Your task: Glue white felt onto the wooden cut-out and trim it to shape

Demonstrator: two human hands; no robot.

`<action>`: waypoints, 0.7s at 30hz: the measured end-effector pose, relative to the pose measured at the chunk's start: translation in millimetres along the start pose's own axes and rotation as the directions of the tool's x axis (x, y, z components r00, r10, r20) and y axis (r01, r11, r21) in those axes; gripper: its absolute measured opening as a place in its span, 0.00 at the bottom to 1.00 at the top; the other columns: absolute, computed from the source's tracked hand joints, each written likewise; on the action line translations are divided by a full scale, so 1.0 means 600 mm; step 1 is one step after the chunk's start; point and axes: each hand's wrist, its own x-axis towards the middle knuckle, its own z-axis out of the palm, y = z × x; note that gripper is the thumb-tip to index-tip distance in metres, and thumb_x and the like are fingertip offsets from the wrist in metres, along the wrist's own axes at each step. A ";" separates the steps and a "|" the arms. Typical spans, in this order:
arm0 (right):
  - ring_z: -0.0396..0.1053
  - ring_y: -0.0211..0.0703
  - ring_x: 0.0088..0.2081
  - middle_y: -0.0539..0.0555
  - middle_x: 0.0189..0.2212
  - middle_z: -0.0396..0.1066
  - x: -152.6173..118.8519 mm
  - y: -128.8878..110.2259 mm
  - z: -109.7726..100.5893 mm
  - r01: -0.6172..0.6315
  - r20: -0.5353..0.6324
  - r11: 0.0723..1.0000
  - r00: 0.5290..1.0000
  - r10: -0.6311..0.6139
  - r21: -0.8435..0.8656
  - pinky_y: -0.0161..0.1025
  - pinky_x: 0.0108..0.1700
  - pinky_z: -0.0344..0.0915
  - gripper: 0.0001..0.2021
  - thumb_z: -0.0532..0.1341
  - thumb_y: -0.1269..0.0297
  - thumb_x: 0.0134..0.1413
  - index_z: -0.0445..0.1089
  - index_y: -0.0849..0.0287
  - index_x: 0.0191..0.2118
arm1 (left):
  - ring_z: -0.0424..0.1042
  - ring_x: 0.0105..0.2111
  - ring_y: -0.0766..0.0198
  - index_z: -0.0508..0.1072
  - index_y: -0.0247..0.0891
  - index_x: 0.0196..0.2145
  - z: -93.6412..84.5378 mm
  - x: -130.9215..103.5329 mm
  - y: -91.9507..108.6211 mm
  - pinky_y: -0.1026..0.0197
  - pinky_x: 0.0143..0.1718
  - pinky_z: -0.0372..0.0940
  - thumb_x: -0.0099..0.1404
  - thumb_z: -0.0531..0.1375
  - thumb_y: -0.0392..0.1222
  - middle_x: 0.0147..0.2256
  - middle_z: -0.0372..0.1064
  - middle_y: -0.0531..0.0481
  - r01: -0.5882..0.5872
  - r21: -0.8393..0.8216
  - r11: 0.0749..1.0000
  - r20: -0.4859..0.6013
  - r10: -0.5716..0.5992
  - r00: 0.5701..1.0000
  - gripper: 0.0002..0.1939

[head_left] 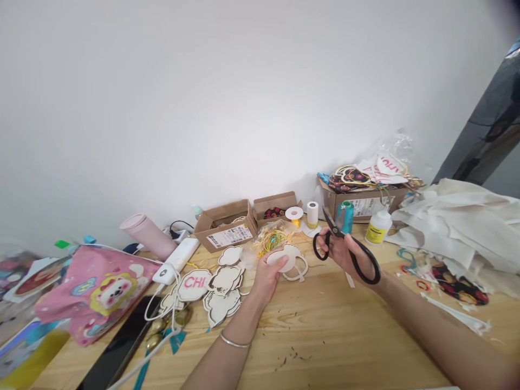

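Note:
My left hand (268, 278), with a silver bangle on the wrist, pinches a pale cloud-shaped cutout (284, 258). A white ring-like strip (301, 270) hangs at the cutout's right edge. To the right, my right hand (340, 252) grips black-handled scissors (363, 260), their blades pointing up and slightly parted. A gap separates the scissors from the cutout. Just behind the scissors stands a teal thread spool (346, 215). Several cloud-shaped pieces (227, 277) lie left of my left hand, one of them with pink lettering (194, 283).
Open cardboard boxes (229, 227) line the wall. A glue bottle (378, 226) stands right of my right hand, beside heaped white fabric (459, 227). Yellow cord (272, 241) lies behind my left hand. Leftward are a pink pouch (101, 292), a phone (122, 341) and a white cable (151, 355).

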 end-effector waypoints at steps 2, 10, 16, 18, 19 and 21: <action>0.58 0.39 0.24 0.49 0.22 0.56 -0.002 -0.007 -0.006 -0.079 0.062 0.997 0.995 0.079 -0.009 0.39 0.28 0.60 0.24 0.42 0.41 0.52 0.61 0.57 0.36 | 0.72 0.32 0.65 0.73 0.32 0.34 -0.004 -0.002 0.000 0.64 0.37 0.64 0.43 0.68 0.36 0.32 0.74 0.47 -0.003 0.004 1.000 -0.001 0.003 1.000 0.17; 0.54 0.31 0.18 0.45 0.17 0.57 0.010 -0.035 0.026 -0.227 0.027 0.895 0.966 0.256 -0.384 0.32 0.20 0.53 0.19 0.61 0.48 0.41 0.66 0.62 0.31 | 0.68 0.24 0.66 0.71 0.34 0.33 -0.010 -0.016 0.012 0.64 0.26 0.63 0.41 0.68 0.42 0.27 0.71 0.51 0.009 0.106 0.994 -0.002 -0.008 1.000 0.20; 0.62 0.33 0.25 0.47 0.23 0.64 0.020 -0.006 0.074 -0.177 -0.078 0.938 0.984 0.161 -0.300 0.34 0.28 0.62 0.19 0.69 0.58 0.29 0.66 0.61 0.30 | 0.66 0.23 0.68 0.72 0.34 0.27 -0.004 -0.023 0.019 0.65 0.27 0.62 0.40 0.69 0.40 0.24 0.70 0.53 -0.042 0.301 0.953 0.049 0.029 0.998 0.15; 0.62 0.33 0.24 0.47 0.23 0.64 0.020 0.011 0.077 -0.159 -0.104 0.933 0.986 0.132 -0.324 0.33 0.28 0.62 0.18 0.68 0.59 0.31 0.67 0.62 0.31 | 0.67 0.24 0.67 0.74 0.33 0.27 0.000 -0.027 0.023 0.64 0.28 0.62 0.40 0.69 0.40 0.24 0.71 0.52 -0.063 0.337 0.939 0.053 0.048 0.997 0.15; 0.62 0.33 0.24 0.48 0.23 0.64 0.019 0.018 0.076 -0.151 -0.116 0.926 0.986 0.118 -0.345 0.33 0.27 0.62 0.18 0.67 0.58 0.32 0.67 0.62 0.32 | 0.67 0.24 0.66 0.74 0.34 0.27 0.002 -0.029 0.026 0.64 0.29 0.63 0.40 0.69 0.41 0.24 0.71 0.51 -0.075 0.329 0.941 0.049 0.062 0.997 0.15; 0.62 0.33 0.24 0.48 0.23 0.64 0.015 0.025 0.076 -0.124 -0.138 0.915 0.988 0.076 -0.385 0.33 0.27 0.62 0.17 0.66 0.58 0.34 0.67 0.62 0.32 | 0.68 0.25 0.65 0.74 0.34 0.28 0.006 -0.033 0.034 0.64 0.29 0.63 0.41 0.68 0.45 0.25 0.72 0.51 -0.079 0.245 0.966 0.032 0.073 0.997 0.16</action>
